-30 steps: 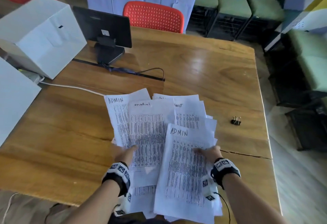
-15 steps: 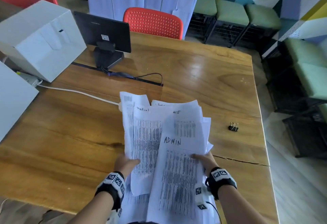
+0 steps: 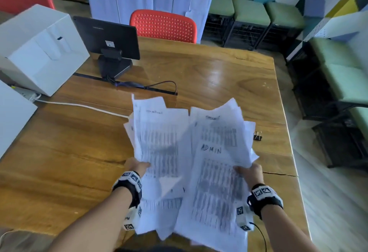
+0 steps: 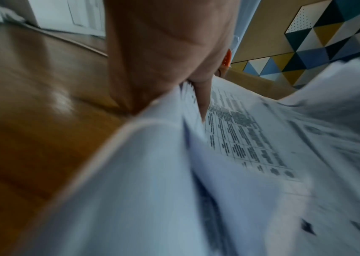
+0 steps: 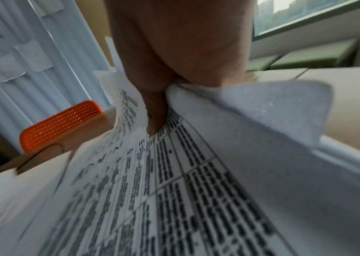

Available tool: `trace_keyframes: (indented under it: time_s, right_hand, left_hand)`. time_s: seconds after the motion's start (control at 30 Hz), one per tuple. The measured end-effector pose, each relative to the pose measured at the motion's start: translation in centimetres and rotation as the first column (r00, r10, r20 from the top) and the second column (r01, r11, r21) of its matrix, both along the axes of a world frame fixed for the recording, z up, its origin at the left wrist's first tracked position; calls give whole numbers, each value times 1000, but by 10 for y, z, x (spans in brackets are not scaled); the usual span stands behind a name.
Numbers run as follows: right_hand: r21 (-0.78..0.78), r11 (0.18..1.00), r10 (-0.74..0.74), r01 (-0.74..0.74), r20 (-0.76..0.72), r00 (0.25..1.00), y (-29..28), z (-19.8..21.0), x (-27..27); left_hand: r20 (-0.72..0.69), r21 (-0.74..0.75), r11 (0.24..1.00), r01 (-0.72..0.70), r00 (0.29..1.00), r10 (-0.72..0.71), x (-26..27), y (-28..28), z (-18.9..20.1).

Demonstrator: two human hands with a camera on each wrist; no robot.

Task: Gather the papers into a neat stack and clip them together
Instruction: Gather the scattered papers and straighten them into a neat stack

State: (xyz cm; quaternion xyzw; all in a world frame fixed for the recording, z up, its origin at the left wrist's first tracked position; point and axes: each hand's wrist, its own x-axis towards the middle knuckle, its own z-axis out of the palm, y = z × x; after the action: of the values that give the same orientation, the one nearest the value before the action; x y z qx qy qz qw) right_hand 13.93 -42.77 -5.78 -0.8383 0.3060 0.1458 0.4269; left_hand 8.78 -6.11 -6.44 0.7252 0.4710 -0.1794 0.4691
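A loose, uneven bundle of printed papers (image 3: 191,156) is lifted off the wooden table (image 3: 59,152), its sheets fanned and bent. My left hand (image 3: 137,166) pinches the bundle's left edge, thumb on top (image 4: 201,97). My right hand (image 3: 249,172) pinches the right edge, thumb pressed on the printed top sheet (image 5: 155,121). The top right sheet reads "ADMIN". A small black binder clip (image 3: 257,136) lies on the table just right of the papers, partly hidden behind their edge.
A black tablet on a stand (image 3: 107,42) and a white box (image 3: 37,48) sit at the back left, with a white cable (image 3: 79,105) running toward the papers. A red chair (image 3: 163,25) stands behind the table. The table's right edge (image 3: 286,132) is near the clip.
The papers were lying spread on the table; both hands have drawn them together and lifted them, so the sheets now bend upward and overlap more.
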Motion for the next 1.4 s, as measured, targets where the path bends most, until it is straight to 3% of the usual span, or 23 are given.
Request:
trace_keyframes:
  time_s: [0.13, 0.3, 0.53, 0.67, 0.77, 0.9, 0.97, 1.03, 1.1, 1.17, 1.3, 1.4]
  right_hand:
    - [67, 994, -92, 83, 142, 986, -44, 34, -6]
    - [129, 992, -32, -2, 261, 965, -72, 71, -2]
    - [268, 932, 215, -244, 134, 967, 1, 76, 23]
    - [373, 899, 233, -231, 40, 972, 42, 47, 36]
    - [259, 943, 228, -209, -43, 973, 69, 12, 36]
    - [59, 956, 293, -287, -175, 940, 96, -26, 26]
    - [-110, 933, 310, -342, -232, 922, 99, -37, 24]
    - [-131, 953, 244, -274, -207, 947, 103, -41, 25]
    - [7, 984, 179, -181, -165, 970, 111, -44, 26]
    - [159, 977, 164, -141, -147, 975, 113, -46, 28]
    - [301, 948, 157, -101, -168, 973, 81, -47, 30]
    - [382, 911, 195, -153, -74, 978, 64, -41, 23]
  left_hand:
    - [29, 50, 998, -42, 999, 41, 10, 22, 1]
    - [-26, 67, 996, 61, 998, -60, 21, 19, 6]
    - [-74, 39, 962, 270, 961, -267, 35, -20, 10]
    - [-48, -19, 978, 207, 977, -208, 36, -25, -7]
    - [-4, -241, 970, -19, 1000, 19, 34, -23, -14]
    - [21, -469, 860, -203, 970, 241, 34, -13, -33]
    - [3, -468, 866, -174, 980, 198, 34, -12, -42]
    - [-3, -332, 939, -91, 995, 95, 34, -19, -28]
    - [2, -166, 985, 35, 999, -35, 30, -33, -19]
    - [10, -129, 989, 74, 997, -73, 28, -41, -23]
    - [49, -222, 975, 25, 999, -14, 27, -27, -25]
    - [63, -270, 962, -45, 996, 64, 23, -13, -17]
